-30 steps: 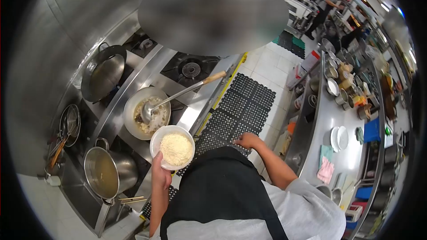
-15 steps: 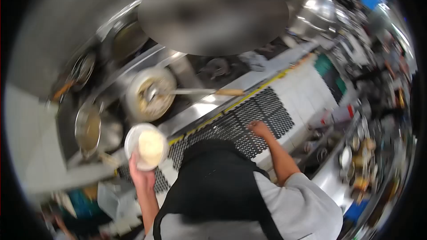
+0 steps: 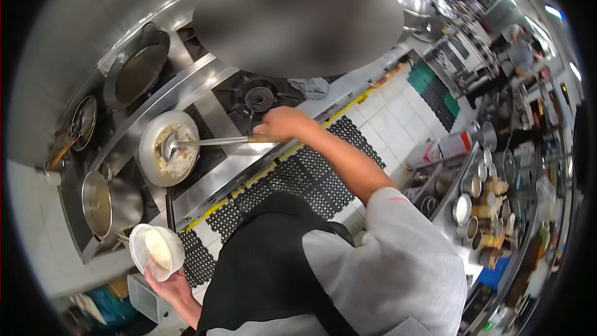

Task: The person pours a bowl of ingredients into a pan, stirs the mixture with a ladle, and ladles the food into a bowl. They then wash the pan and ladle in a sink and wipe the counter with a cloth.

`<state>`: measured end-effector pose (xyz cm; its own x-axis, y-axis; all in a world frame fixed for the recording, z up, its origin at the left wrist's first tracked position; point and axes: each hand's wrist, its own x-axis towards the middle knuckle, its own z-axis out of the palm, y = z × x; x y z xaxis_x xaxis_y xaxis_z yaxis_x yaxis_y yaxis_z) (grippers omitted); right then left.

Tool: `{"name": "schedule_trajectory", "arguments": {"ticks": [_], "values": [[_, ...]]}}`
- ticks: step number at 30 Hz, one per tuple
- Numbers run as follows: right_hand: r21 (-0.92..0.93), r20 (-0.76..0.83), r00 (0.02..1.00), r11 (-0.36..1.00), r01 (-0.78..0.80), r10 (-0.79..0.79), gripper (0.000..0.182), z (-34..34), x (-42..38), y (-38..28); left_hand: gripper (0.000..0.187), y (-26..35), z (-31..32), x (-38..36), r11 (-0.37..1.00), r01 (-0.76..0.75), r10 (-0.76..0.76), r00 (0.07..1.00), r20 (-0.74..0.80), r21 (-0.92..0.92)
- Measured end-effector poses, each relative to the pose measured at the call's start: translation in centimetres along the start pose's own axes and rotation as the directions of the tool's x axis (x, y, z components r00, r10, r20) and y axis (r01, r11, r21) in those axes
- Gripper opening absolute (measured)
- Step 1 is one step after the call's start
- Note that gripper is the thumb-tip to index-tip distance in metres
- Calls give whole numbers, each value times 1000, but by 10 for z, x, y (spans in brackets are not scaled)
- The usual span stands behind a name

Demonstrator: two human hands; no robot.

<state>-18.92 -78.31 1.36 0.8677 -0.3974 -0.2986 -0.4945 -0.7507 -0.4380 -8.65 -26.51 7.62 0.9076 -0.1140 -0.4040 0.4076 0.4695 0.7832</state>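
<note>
My left hand [image 3: 173, 288] holds a translucent white plastic tub [image 3: 176, 246] low at the left, tilted, with a pale yellow substance [image 3: 159, 249] inside. My right hand [image 3: 287, 124] is closed round the wooden end of a long metal ladle [image 3: 217, 142]. The ladle's bowl lies in a light-coloured pan [image 3: 148, 160] on the stove, among a whitish and brown mixture [image 3: 181, 160]. The pan's dark handle [image 3: 170, 211] points toward me, right of the tub.
A deep steel pot [image 3: 127, 204] stands left of the pan. Behind are a dark wok [image 3: 111, 90] and a smaller pan [image 3: 87, 115]. A burner [image 3: 258, 98] and a grey cloth [image 3: 313, 88] lie right. Black matting [image 3: 292, 177] covers the floor; a person [image 3: 519, 53] stands far right.
My right hand has reached forward and taken hold of the ladle's handle. My left hand has carried the tub lower and left in view. The camera view has shifted too.
</note>
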Motion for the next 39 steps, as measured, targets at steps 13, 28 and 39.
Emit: {"name": "schedule_trajectory", "arguments": {"ticks": [13, 28, 39], "values": [[-59, -36, 990, 989, 132, -135, 32, 105, -52, -97, 63, 31, -46, 51, 999, -15, 18, 999, 51, -49], [693, 313, 947, 664, -281, 75, 41, 113, -39, -149, 65, 50, -104, 79, 995, -62, 53, 993, -108, -74], [646, 579, 760, -403, -649, -296, 38, 88, -46, -172, 63, 45, -107, 76, 995, -34, 27, 997, -75, -95]]}}
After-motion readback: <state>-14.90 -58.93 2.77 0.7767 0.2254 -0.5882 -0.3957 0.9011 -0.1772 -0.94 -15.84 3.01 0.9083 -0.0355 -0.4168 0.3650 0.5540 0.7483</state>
